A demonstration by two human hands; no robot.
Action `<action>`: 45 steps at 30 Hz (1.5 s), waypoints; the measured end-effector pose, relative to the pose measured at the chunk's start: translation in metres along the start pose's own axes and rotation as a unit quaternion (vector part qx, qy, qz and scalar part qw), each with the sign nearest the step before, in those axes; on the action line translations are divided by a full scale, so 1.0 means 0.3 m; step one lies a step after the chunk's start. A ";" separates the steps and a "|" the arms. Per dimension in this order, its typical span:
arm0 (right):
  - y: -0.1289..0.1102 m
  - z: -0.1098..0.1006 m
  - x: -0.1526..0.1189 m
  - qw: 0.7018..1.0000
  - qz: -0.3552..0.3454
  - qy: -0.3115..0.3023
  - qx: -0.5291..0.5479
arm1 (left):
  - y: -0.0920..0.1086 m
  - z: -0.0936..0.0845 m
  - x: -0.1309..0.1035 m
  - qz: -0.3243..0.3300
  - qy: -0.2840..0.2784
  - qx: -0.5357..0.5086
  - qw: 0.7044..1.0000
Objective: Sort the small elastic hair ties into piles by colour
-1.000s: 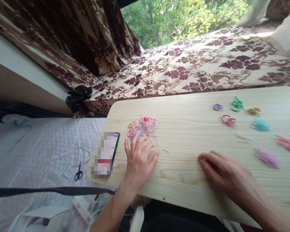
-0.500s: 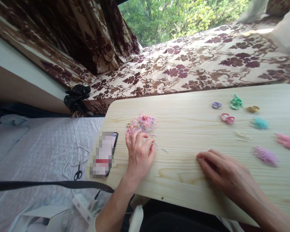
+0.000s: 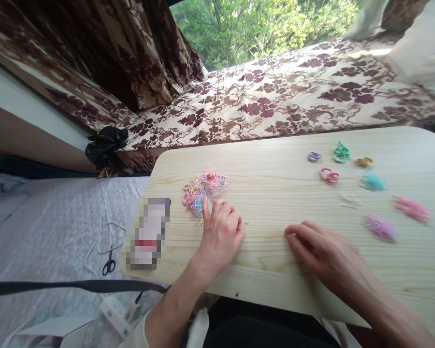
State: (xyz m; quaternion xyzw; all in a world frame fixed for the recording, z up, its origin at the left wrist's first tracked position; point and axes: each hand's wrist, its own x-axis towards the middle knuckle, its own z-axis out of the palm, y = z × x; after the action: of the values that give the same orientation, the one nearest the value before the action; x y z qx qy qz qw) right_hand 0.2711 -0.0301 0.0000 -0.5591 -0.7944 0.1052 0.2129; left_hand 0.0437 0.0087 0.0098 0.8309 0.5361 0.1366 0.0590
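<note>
A tangled pile of small coloured bands [image 3: 206,186], mostly pink, lies on the left part of the pale wooden table [image 3: 261,193]. My left hand [image 3: 223,232] is at the pile's lower right edge, fingers bent downward; what its fingertips touch is hidden. My right hand [image 3: 315,246] rests on the table to the right, thumb and fingertips together, with anything between them too small to make out. Beyond it lie sorted groups: purple bands [image 3: 380,228], pink bands [image 3: 412,209], turquoise bands [image 3: 373,181], and cream bands [image 3: 350,200].
Farther back are green rings [image 3: 341,152], tan rings [image 3: 364,162], violet rings [image 3: 314,156] and pink-red rings [image 3: 329,176]. A blurred-out phone [image 3: 150,234] lies at the table's left edge. Scissors [image 3: 109,267] and a white cable are on the bed.
My left hand has moved right and slightly down, off the pile's middle, uncovering a bluish part of it. My right hand keeps its pose, and the whole view has shifted a little.
</note>
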 end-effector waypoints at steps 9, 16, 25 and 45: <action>-0.031 0.017 -0.001 0.998 0.003 -0.005 0.056 | 0.080 0.031 -0.004 0.074 -0.004 -0.080 0.994; -0.046 0.016 0.006 0.996 -0.012 0.023 0.080 | 0.105 0.013 -0.001 0.095 0.021 -0.114 0.989; -0.026 -0.031 0.004 0.995 0.002 0.055 0.078 | 0.105 0.018 0.003 0.085 0.036 -0.129 0.987; 0.429 -0.258 0.077 0.938 0.301 0.084 -0.153 | -0.022 0.032 -0.030 0.000 0.082 -0.079 0.993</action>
State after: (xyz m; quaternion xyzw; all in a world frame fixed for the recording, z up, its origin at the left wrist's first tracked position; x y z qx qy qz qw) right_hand 0.4083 0.0313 0.0218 -0.8047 -0.5748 -0.0059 0.1485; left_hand 0.0371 0.0038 -0.0025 0.8094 0.5269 0.2466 0.0806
